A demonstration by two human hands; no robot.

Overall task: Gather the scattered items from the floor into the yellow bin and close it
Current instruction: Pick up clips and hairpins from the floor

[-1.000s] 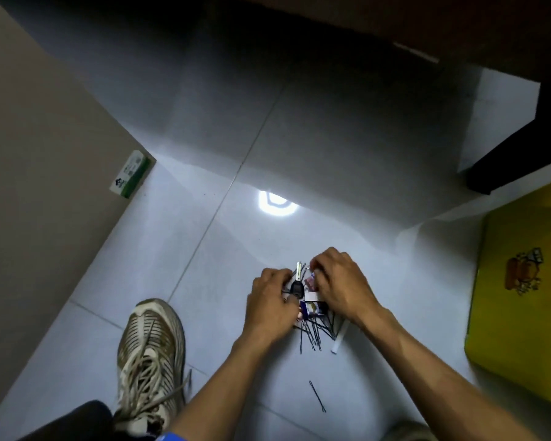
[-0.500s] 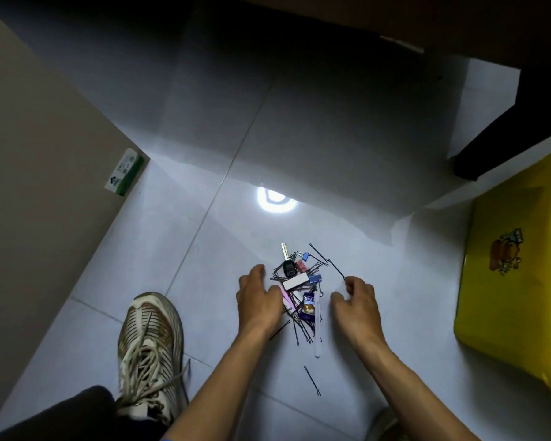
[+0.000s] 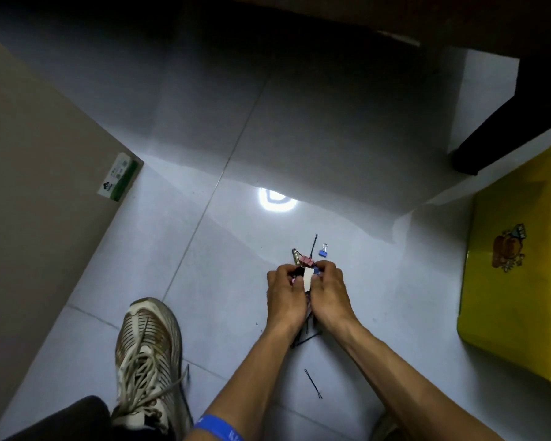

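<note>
My left hand (image 3: pixel 283 297) and my right hand (image 3: pixel 330 292) are pressed together on the floor, gripping a bundle of small items (image 3: pixel 307 278): a white piece, pink and blue clips, a key and black hairpins. A blue binder clip (image 3: pixel 323 250) and a black hairpin (image 3: pixel 314 245) lie just beyond the hands. Another hairpin (image 3: pixel 313 383) lies between my forearms. More hairpins (image 3: pixel 306 338) stick out under my wrists. The yellow bin (image 3: pixel 519 281) stands at the right, a cartoon sticker on its lid.
My shoe (image 3: pixel 148 354) is planted at the lower left. A beige panel with a green label (image 3: pixel 118 181) runs along the left. A dark furniture leg (image 3: pixel 477 148) stands behind the bin. A lamp glare (image 3: pixel 277 200) shines on the tiles.
Half a second ago my hands lay apart on either side of the pile. They have closed together and scooped most of it up, leaving the blue clip and a hairpin behind.
</note>
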